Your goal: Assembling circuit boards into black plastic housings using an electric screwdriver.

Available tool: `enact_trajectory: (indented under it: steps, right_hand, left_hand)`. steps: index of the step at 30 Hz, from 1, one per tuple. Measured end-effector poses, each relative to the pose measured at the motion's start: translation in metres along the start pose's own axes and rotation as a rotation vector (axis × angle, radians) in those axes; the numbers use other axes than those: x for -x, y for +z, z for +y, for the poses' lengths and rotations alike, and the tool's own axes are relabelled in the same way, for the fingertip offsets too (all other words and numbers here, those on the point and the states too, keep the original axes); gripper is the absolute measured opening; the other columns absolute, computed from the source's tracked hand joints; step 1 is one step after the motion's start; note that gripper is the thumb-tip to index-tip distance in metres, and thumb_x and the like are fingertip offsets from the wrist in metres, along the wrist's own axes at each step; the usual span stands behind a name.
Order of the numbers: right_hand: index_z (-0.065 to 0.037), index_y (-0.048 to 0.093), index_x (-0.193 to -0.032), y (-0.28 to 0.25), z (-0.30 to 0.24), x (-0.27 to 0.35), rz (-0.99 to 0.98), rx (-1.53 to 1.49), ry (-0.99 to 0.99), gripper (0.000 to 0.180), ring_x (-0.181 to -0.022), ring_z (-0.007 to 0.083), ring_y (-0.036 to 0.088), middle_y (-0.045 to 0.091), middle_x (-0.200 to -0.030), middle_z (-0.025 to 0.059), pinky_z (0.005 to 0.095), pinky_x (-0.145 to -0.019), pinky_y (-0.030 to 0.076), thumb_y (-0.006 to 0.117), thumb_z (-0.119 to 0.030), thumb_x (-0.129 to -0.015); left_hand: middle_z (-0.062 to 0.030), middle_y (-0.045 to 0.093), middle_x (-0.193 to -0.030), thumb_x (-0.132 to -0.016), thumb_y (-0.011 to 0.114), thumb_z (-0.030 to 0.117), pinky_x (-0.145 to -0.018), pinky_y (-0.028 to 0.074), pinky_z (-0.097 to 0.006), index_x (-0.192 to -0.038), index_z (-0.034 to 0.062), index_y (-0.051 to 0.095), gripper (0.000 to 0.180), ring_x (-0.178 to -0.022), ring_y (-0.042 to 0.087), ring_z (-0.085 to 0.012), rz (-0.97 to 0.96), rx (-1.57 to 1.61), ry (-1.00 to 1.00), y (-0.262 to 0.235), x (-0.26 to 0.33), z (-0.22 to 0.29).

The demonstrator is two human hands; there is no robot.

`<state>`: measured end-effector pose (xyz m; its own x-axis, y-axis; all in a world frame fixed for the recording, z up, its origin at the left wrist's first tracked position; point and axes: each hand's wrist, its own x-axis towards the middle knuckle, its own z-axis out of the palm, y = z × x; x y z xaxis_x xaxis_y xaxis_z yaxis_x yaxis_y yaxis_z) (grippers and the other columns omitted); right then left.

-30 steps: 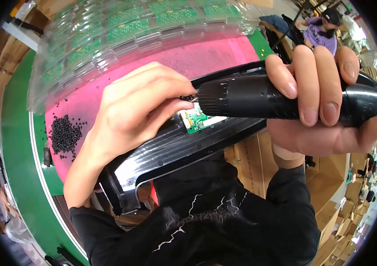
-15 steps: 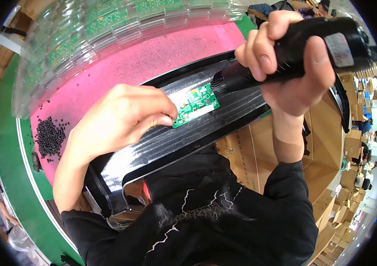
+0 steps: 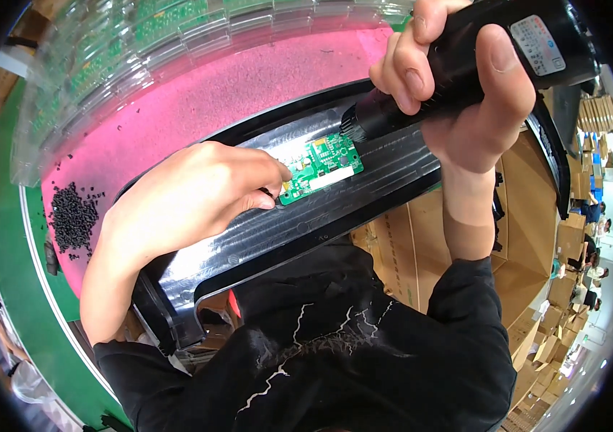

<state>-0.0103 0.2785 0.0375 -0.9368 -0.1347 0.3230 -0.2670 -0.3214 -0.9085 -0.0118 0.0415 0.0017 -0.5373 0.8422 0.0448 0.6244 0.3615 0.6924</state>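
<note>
Item: one green circuit board (image 3: 321, 169), face up in a black plastic shell (image 3: 263, 248), between the shell's far and near edges, about midway along its length.

Item: one black powered driver (image 3: 459, 72), its ribbed nose over the board's far right corner; the bit is hidden and contact cannot be told. Judged best practice: stand the driver square to the board, for it appears to lean right; press lightly and steady the board's left end.

Item: your left hand (image 3: 191, 194), palm down, fingers bent, wrist to the shell's left end. Its grip is nearly pinched at the board's left end; you cannot tell what, if anything, it has hold of.

Item: your right hand (image 3: 472, 137), raised, thumb uppermost along the casing. Its grip is wrapped firmly around the driver.

Surroundings: pink mat (image 3: 249, 86) on your green table (image 3: 15, 237); small black parts (image 3: 72, 216), probably screws, heaped by the mat's left edge; clear trays (image 3: 155, 65) along its far edge.
</note>
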Motion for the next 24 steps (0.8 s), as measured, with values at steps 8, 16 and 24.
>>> enact_trajectory:
  steps: [8,16,24]
  right_hand:
    - [0.003,0.053,-0.093,0.003,0.002,-0.009,-0.062,0.031,0.023,0.048,-0.049,0.0174,0.049,0.053,-0.059,0.0108,0.0283,-0.048,0.041,0.068,-0.042,-0.084]
    - [-0.004,0.053,-0.103,-0.015,0.001,-0.012,-0.406,-0.038,-0.170,0.057,-0.053,0.0100,0.045,0.053,-0.068,-0.0003,0.0281,-0.057,0.036,0.050,-0.059,-0.089]
    - [-0.009,0.049,-0.107,-0.008,-0.026,0.008,-0.506,-0.272,-0.337,0.059,-0.059,0.0082,0.056,0.057,-0.073,-0.0053,0.0256,-0.064,0.043,0.070,-0.056,-0.077]
  left_hand:
    - [-0.0152,0.070,-0.106,-0.077,0.067,-0.003,-0.072,0.057,-0.038,-0.083,-0.0062,0.059,0.010,-0.088,0.069,-0.0350,0.026,0.053,-0.041,0.001,0.000,0.003]
    - [-0.0143,0.071,-0.099,-0.078,0.068,-0.001,-0.068,0.056,-0.038,-0.084,-0.0052,0.061,0.010,-0.081,0.068,-0.0339,0.056,-0.010,-0.037,0.003,0.004,0.003]
    - [-0.0131,0.067,-0.082,-0.077,0.073,0.002,-0.062,0.052,-0.037,-0.088,-0.0021,0.065,0.014,-0.072,0.066,-0.0313,0.273,-0.072,0.138,-0.004,0.001,0.006]
